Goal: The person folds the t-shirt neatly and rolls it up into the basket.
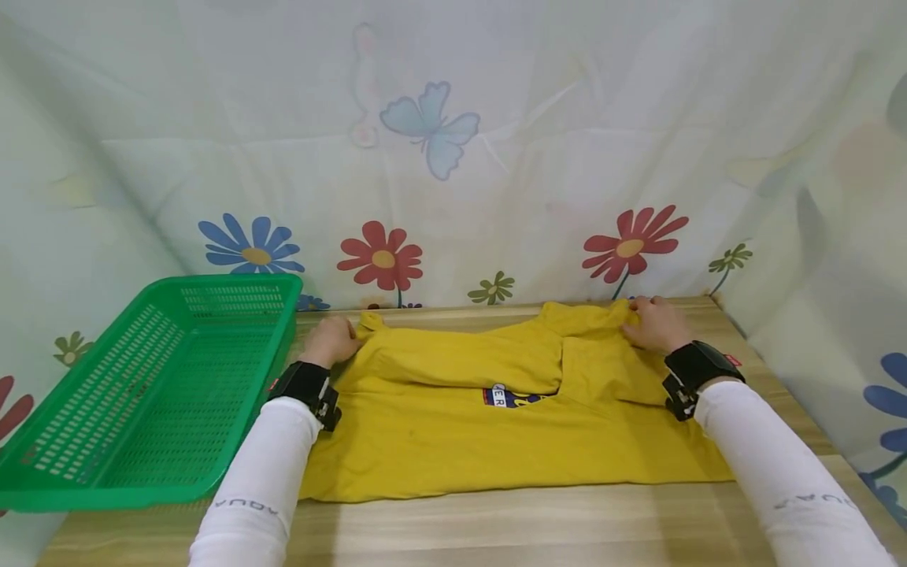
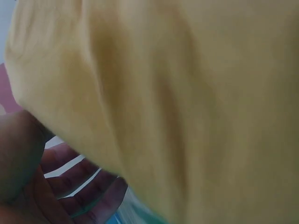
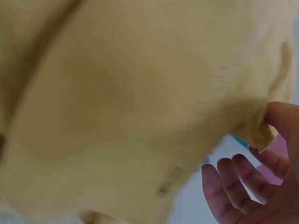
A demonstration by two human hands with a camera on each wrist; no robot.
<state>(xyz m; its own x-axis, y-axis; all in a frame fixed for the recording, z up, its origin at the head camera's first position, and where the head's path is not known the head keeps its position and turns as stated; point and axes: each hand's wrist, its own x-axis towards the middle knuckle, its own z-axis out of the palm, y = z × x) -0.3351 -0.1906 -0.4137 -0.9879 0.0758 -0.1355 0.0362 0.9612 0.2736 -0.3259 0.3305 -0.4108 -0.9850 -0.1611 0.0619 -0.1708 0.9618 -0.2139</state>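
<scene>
A yellow T-shirt (image 1: 453, 449) lies on the wooden table with its far part folded over toward the front. A dark printed patch (image 1: 513, 397) shows partly from under the fold. My left hand (image 1: 331, 340) pinches the shirt's far left corner; in the left wrist view its thumb (image 2: 18, 154) is at the cloth edge and the fingers reach behind it. At the far right, my right hand (image 1: 657, 324) pinches a bunched bit of the shirt. The right wrist view has that bit between thumb and index finger, the other fingers loosely bent below.
A green plastic basket (image 1: 283, 346) with perforated sides stands left of the shirt, close to my left forearm. Behind the wooden table (image 1: 510, 524) hangs a pale curtain (image 1: 538, 205) printed with flowers and a butterfly, which also borders both sides.
</scene>
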